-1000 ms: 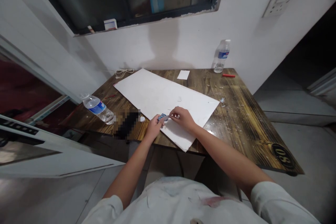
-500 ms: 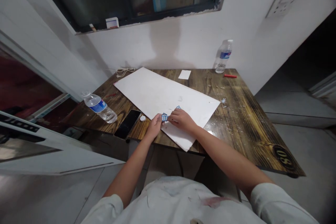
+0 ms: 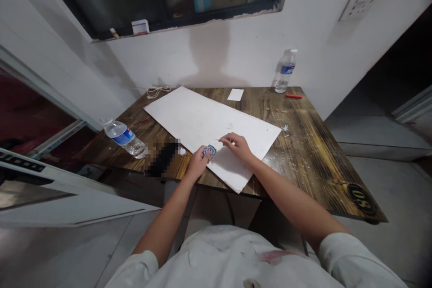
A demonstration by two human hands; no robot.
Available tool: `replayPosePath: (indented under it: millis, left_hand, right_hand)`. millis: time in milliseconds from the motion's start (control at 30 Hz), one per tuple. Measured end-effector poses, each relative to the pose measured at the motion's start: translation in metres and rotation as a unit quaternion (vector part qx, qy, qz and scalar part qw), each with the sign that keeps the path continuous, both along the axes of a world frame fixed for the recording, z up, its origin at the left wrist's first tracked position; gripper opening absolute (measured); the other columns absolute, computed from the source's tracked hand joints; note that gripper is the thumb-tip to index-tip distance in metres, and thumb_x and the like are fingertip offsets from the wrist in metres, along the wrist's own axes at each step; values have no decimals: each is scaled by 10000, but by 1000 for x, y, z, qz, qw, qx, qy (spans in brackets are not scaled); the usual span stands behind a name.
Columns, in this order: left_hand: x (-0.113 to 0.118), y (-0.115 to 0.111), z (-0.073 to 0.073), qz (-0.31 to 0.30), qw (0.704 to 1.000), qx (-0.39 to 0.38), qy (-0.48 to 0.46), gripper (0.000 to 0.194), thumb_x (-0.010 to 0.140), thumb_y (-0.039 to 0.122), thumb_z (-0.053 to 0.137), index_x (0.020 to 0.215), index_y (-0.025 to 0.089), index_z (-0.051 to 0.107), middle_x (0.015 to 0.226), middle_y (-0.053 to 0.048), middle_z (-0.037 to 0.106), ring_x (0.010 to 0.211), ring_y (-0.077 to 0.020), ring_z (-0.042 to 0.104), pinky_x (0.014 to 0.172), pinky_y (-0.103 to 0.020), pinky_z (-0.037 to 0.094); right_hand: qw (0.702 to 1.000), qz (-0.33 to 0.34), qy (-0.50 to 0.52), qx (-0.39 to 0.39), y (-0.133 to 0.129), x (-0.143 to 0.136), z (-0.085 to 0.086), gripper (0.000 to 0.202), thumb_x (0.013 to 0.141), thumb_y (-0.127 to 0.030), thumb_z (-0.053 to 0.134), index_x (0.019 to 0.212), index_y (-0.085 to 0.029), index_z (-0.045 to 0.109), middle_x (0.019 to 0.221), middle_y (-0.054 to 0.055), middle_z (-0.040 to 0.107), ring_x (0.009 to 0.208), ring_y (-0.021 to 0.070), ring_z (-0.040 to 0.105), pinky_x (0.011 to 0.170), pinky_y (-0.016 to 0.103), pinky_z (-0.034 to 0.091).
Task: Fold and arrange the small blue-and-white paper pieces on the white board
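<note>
Over the near edge of the white board (image 3: 195,114), the left hand (image 3: 199,162) has its grip clamped on a small blue-and-white piece (image 3: 210,150), thumb on top. The right hand (image 3: 238,146) hovers just beside it, apart from the piece, thumb and fingers bent towards each other; whether that grip is closed on anything thin, I cannot tell. Beyond the hands a small pale scrap (image 3: 230,126) lies on the board, which sits askew on the wooden table (image 3: 317,166). Left of the board are a small white round item (image 3: 182,151), a dark pixelated object (image 3: 164,158) and a water bottle (image 3: 123,138). Near the board's right corner lies a pale blue star shape (image 3: 285,128). Along the back are a coiled cable (image 3: 157,91), a white paper (image 3: 235,94), a second bottle (image 3: 286,71) and a red stick (image 3: 293,96).
</note>
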State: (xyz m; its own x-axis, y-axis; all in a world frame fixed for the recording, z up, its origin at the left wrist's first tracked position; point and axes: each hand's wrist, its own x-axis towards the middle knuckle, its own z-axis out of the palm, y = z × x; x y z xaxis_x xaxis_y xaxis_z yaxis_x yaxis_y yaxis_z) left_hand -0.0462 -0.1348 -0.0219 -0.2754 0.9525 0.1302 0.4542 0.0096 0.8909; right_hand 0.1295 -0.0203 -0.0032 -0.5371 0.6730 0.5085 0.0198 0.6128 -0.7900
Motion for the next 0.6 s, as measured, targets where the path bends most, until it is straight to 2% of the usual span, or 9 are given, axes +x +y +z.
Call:
replayPosePath:
  millis: [100, 200, 433, 600]
  left_hand:
    - [0, 0, 0, 2, 1000, 4, 7, 312, 913, 489, 479, 877, 192, 569, 665, 16, 576, 620, -128, 527, 602, -230, 381]
    - [0, 0, 0, -1, 1000, 12, 19, 296, 916, 466, 488, 844, 190, 563, 670, 12, 583, 627, -127, 533, 605, -230, 383]
    - [-1, 1, -4, -3, 1000, 14, 14, 296, 922, 469, 479, 886, 192, 576, 671, 13, 597, 615, -127, 538, 589, -230, 381]
    - [-2, 1, -6, 8, 1000, 12, 4, 278, 898, 465, 517, 892, 197, 590, 676, 8, 610, 627, -137, 552, 607, -237, 397]
  right_hand:
    - [992, -113, 9, -56, 12, 5, -3, 345, 920, -494, 504, 883, -210, 696, 835, 60, 694, 782, 204, 596, 746, 344, 453]
    - [982, -178, -27, -52, 24, 10, -11, 285, 889, -434, 538, 972, -206, 686, 849, 59, 673, 822, 224, 569, 787, 384, 446]
    - [970, -185, -158, 13, 29, 9, -32, 298, 842, -290, 640, 1130, -219, 671, 904, 91, 624, 906, 266, 509, 815, 409, 422]
    - [956, -199, -205, 71, 27, 7, -40, 301, 812, -280, 705, 1110, -240, 701, 960, 126, 600, 912, 283, 478, 764, 401, 404]
